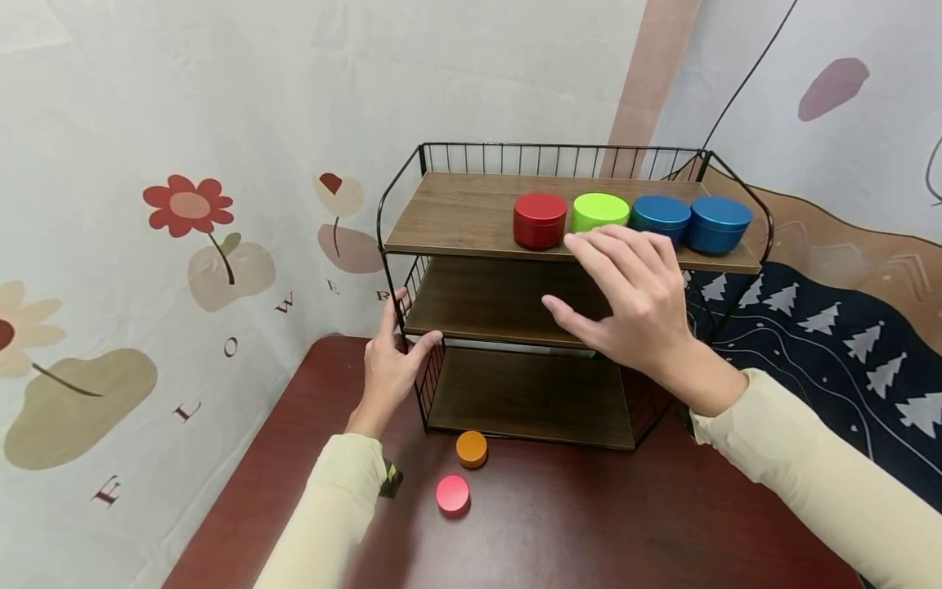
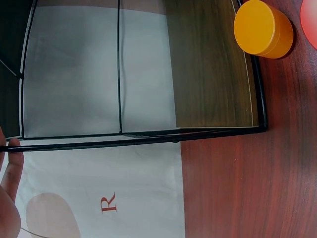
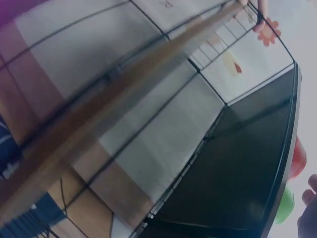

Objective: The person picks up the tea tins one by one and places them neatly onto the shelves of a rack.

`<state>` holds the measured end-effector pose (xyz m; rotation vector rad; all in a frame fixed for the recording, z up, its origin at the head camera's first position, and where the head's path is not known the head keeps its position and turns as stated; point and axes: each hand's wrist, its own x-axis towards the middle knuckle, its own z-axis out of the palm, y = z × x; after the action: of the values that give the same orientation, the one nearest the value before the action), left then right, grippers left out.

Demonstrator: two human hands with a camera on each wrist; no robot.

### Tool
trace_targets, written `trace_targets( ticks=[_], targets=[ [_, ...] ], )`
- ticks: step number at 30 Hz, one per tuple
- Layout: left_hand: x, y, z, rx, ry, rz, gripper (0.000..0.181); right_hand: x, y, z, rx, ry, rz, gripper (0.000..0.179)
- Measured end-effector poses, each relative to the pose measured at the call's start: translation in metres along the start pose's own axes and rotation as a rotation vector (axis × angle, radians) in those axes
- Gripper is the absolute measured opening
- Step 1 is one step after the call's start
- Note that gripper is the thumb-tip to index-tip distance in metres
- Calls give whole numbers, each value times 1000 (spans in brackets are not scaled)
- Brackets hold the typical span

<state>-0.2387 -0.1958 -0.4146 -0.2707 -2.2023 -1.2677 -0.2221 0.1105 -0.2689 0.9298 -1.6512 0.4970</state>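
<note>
A three-tier shelf rack (image 1: 456,214) with wooden boards and a black wire frame stands on the table. At its left side my left hand (image 1: 386,368) holds the frame, fingers behind the wire and thumb in front; in the left wrist view its fingers (image 2: 15,163) meet the black bar. My right hand (image 1: 636,303) is raised before the top board, fingers extended and thumb spread. It partly covers a green tin (image 1: 599,209). A red tin (image 1: 540,221) sits left of that, with two blue tins (image 1: 658,214) to its right.
An orange tin (image 1: 472,449) lies by the rack's bottom front edge, and a pinkish-red tin (image 1: 452,495) sits nearer on the dark red table (image 1: 589,523). A printed cloth (image 1: 294,98) hangs behind, and navy fabric with white trees (image 1: 809,335) is at the right.
</note>
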Motion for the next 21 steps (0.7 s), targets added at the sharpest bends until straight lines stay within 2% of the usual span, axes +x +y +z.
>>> trace_targets(
  ticks=[7, 14, 21],
  targets=[
    [0, 0, -1, -1, 1, -2, 77, -29, -13, 2, 61, -21, 9, 50],
    [0, 0, 0, -8, -6, -11, 78, -66, -23, 11, 88, -115, 22, 49],
    [-1, 1, 0, -13, 0, -14, 79, -96, -32, 21, 115, -157, 72, 48]
  ],
)
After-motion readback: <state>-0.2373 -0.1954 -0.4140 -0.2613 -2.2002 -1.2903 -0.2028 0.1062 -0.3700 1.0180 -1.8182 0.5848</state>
